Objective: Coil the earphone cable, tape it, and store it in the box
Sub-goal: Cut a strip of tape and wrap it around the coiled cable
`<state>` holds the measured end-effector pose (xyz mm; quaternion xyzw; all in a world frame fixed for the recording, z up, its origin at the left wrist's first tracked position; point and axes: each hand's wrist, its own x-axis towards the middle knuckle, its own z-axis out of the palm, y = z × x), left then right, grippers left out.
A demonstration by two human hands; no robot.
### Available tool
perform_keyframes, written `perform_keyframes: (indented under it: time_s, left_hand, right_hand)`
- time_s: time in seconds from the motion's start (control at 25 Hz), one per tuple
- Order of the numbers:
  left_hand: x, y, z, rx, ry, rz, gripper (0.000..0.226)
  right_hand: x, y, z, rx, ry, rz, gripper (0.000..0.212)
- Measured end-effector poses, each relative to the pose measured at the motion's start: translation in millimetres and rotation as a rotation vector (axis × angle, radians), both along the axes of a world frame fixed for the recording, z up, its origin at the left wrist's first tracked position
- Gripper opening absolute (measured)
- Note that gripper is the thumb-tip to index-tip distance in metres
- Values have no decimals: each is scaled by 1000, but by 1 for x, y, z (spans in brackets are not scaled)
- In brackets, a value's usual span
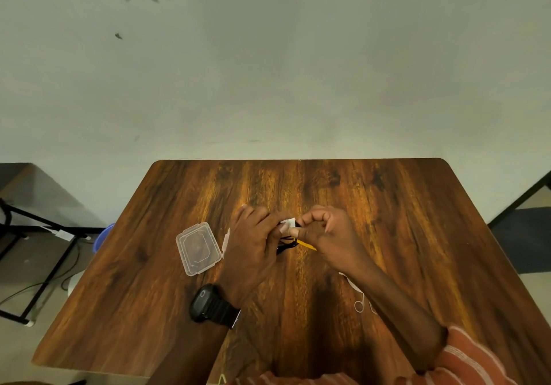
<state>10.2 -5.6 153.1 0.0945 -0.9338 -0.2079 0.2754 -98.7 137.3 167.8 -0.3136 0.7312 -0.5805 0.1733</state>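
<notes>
Fingers [284, 229] of both hands pinch the light, springy earphone cable [287, 241]; we hold it at the white tape [288, 222]

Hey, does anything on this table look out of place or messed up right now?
Nothing stands out. Both hands, left hand and right hand, hold the coiled earphone cable at a white tape piece; the clear box sits upright beside them.
</notes>
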Motion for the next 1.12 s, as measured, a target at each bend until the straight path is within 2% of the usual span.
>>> perform_keyframes:
  time_s: [0.16,0.24,0.4,0.52,0.6,0.68,0.72,0.76,0.8,0.88,0.92,1.04,1.12]
  left_hand:
    - [-5,2,14,107,-63,-8,34]
    - [-7,4,22,226,-116,-58,33]
    - [-6,6,38,571,-214,-202,27]
    - [0,11,44,845,-262,-204,28]
    - [6,14,42,929,-241,-210,27]
    - [13,15,36,920,-172,-236,19]
    - [16,16,33,879,-142,-247,25]
    - [18,16,29,756,-123,-238,36]
    - [18,15,25,543,-102,-205,44]
    - [15,12,17,181,-17,-154,42]
    - [13,9,13,123,17,-142,37]
    - [6,-4,6,272,71,-103,26]
    - [2,-18,2,438,124,-28,22]
  right_hand:
    - [0,3,6,60,238,-58,17]
    - [-2,5,9,40,255,-69,16]
    - [-8,12,13,-93,-68,55,14]
    - [-6,15,13,-176,-205,101,13]
    - [-1,16,15,-211,-291,103,11]
    - [2,19,15,-222,-413,78,11]
    - [2,19,14,-213,-466,62,11]
    - [1,20,11,-192,-498,48,11]
    - [1,21,9,-162,-522,38,10]
    - [0,19,3,-111,-551,37,8]
    - [-2,15,-1,-90,-556,44,9]
    - [-3,0,-7,-64,-567,71,8]
    - [-5,-16,-14,-83,-599,144,22]
